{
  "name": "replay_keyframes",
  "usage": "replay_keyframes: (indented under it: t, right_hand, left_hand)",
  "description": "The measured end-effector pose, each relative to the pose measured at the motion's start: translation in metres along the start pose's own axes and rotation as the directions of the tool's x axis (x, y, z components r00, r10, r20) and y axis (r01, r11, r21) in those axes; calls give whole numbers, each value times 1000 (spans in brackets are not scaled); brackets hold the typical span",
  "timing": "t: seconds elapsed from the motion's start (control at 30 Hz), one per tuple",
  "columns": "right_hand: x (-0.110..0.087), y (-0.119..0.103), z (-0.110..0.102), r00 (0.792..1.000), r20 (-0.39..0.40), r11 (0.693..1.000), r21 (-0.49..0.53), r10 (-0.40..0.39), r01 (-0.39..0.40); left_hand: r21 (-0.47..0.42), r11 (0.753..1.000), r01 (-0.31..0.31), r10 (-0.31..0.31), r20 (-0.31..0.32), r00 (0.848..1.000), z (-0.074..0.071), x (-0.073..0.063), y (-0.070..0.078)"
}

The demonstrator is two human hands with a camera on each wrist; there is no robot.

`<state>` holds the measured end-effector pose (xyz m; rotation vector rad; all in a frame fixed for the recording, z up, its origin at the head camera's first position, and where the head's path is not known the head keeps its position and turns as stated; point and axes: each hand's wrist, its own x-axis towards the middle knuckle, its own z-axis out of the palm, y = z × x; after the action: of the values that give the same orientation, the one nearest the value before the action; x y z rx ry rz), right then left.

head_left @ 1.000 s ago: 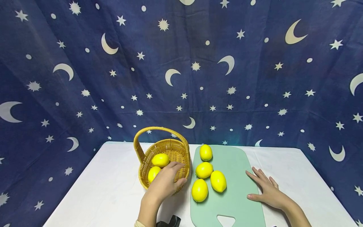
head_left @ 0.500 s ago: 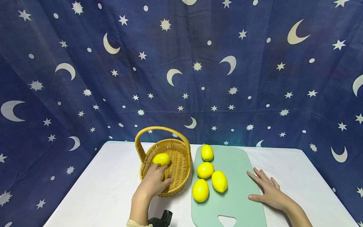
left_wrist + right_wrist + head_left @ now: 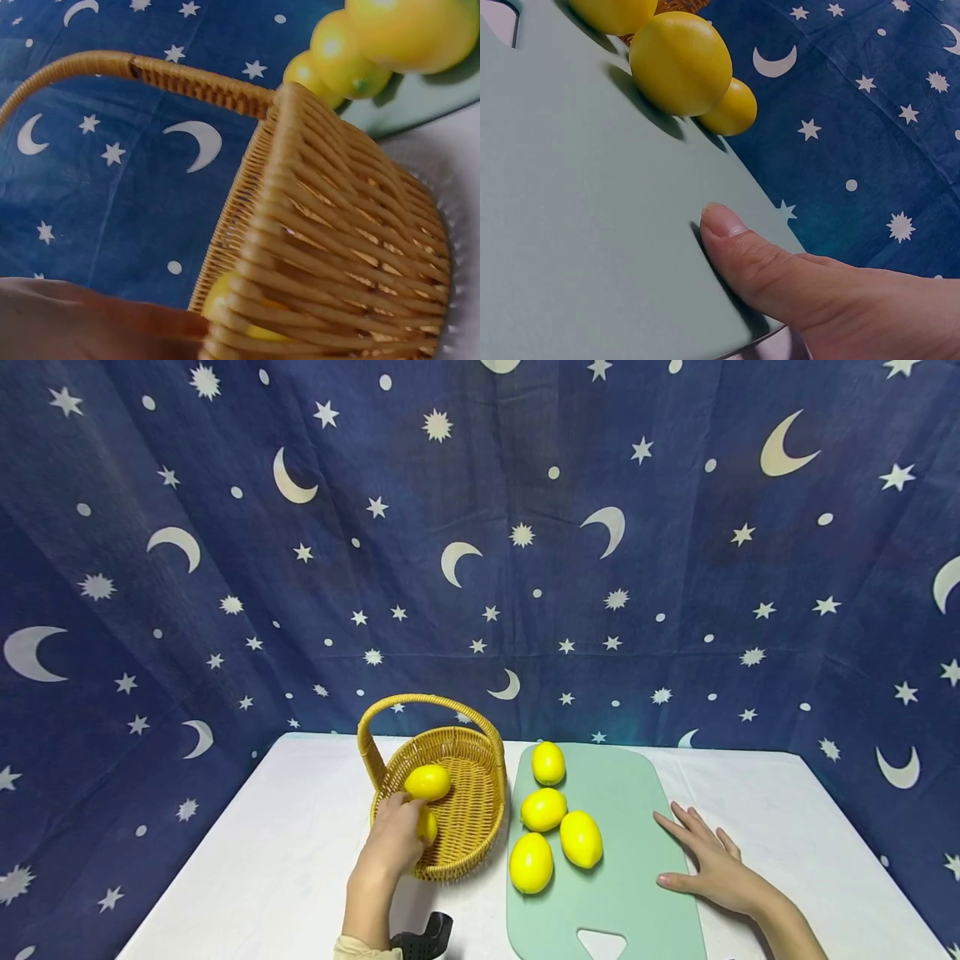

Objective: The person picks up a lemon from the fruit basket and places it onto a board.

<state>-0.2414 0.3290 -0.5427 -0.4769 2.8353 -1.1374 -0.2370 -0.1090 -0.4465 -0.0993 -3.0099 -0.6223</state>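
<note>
My left hand (image 3: 395, 832) reaches over the left rim of a yellow wicker basket (image 3: 491, 827) and grips the nearer lemon (image 3: 428, 827) inside it, fingers curled over its top. Another lemon (image 3: 427, 782) lies just behind, in the same basket. Wickerwork hides much of the gripped lemon (image 3: 217, 296) in the left wrist view. On the right edge of a pale green cutting board (image 3: 622, 893), my right hand (image 3: 712, 868) rests with fingers spread, holding nothing. Its thumb (image 3: 731, 236) lies over the board in the right wrist view. Several lemons (image 3: 581, 840) sit on the board's left half.
The basket's tall handle (image 3: 427, 697) arches over its far side. A white cloth covers the table (image 3: 247, 860), with a dark blue moon-and-star curtain (image 3: 480, 527) behind it. The board has a triangular cutout near its front end.
My left hand has moved left across the basket onto the nearer lemon, and its fingers have closed around it. The right hand stays in place on the board.
</note>
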Motion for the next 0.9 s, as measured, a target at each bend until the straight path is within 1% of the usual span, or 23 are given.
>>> replay_keyframes:
  t: [0.07,0.13,0.27,0.33,0.57,0.9]
  right_hand:
    - [0,0,0,1000,1,1000,0,2,-2]
    - [0,0,0,1000,1,1000,-1,3,-3]
    - [0,0,0,1000,-3,1000,0,-3,3]
    - [0,1,0,1000,-3,1000,1,-5,5]
    - [0,1,0,1000,1,1000,-7,11,-11]
    - [-2,2,2,1000,-18,1000,-11,-17,17]
  left_hand:
    - [-3,999,34,-34,-29,999,2,1,-1]
    - [-5,999,54,-54,-48,997,5,2,-3]
    - [5,998,61,-61,-46,997,8,5,-4]
    - [1,998,58,-58,-36,998,9,6,-3]
    - [-33,999,6,-6,-9,1000,16,8,0]
    - [-41,999,-6,6,4,1000,20,10,1]
